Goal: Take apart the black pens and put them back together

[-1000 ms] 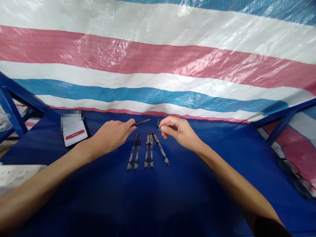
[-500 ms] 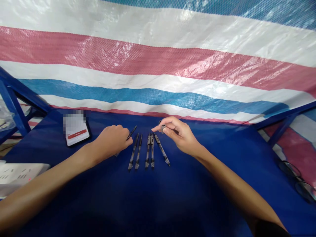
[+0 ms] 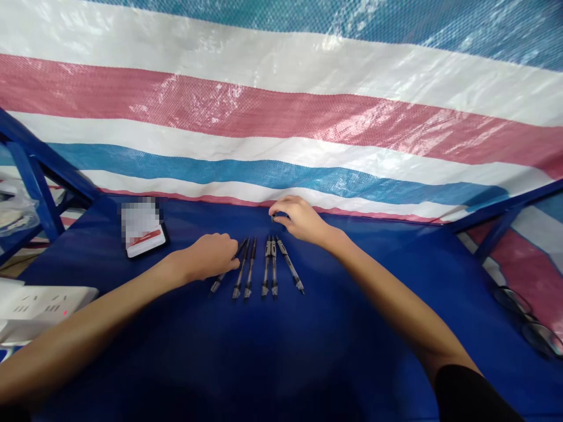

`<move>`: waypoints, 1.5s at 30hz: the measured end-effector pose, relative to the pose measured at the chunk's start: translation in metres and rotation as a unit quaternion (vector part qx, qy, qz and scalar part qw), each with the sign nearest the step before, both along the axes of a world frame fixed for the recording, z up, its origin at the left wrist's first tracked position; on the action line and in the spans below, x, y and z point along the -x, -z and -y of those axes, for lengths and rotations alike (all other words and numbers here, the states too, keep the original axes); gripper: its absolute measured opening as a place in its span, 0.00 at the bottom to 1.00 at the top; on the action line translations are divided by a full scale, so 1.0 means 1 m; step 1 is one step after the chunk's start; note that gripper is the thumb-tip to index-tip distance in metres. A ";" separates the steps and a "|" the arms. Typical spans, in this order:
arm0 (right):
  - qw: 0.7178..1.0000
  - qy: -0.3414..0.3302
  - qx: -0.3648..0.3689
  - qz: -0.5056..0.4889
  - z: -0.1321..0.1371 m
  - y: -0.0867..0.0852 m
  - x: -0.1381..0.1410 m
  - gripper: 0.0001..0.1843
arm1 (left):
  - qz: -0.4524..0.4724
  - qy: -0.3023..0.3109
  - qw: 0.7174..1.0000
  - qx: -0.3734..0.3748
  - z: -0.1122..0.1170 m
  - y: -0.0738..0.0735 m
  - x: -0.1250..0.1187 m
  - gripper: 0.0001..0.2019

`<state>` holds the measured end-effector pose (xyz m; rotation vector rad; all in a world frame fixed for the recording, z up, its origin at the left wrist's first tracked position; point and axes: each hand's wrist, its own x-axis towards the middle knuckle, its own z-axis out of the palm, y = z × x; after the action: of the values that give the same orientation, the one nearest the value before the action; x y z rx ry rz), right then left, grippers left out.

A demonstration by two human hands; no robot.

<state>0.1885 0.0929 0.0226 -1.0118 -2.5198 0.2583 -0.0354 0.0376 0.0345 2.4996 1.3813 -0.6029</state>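
My left hand (image 3: 213, 258) is closed over a dark pen (image 3: 217, 283). That pen slants on the table, its clear end showing below the hand and its dark end beyond the fingers. Just right of it lie two pens with plain dark tops (image 3: 248, 269). Farther right are a close pair of pens with grey clip tops (image 3: 271, 269) and one tilted grey-topped pen (image 3: 291, 266). Beyond their tops, my right hand (image 3: 301, 220) has thumb and forefinger curled around a small grey pen cap, mostly hidden by the fingers.
A phone (image 3: 145, 237) lies at the back left of the blue table (image 3: 352, 340). A white power strip (image 3: 48, 305) stands at the left edge, and glasses (image 3: 528, 319) lie at the right edge. Striped plastic sheeting (image 3: 281, 111) hangs along the back.
The left hand has lowered its pen beside the others, showing more of its clear end. The right hand has moved up and away from the pens, fingers more curled. The view has shifted slightly.
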 end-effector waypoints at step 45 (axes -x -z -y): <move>0.988 0.042 -0.037 0.141 -0.016 0.020 0.040 0.15 | 0.438 -0.099 0.875 -0.184 0.016 0.042 -0.025 0.25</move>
<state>0.1481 0.1089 0.0022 -1.1943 -2.7045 -0.0041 -0.0101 0.0213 -0.0073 2.2988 1.3797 0.8266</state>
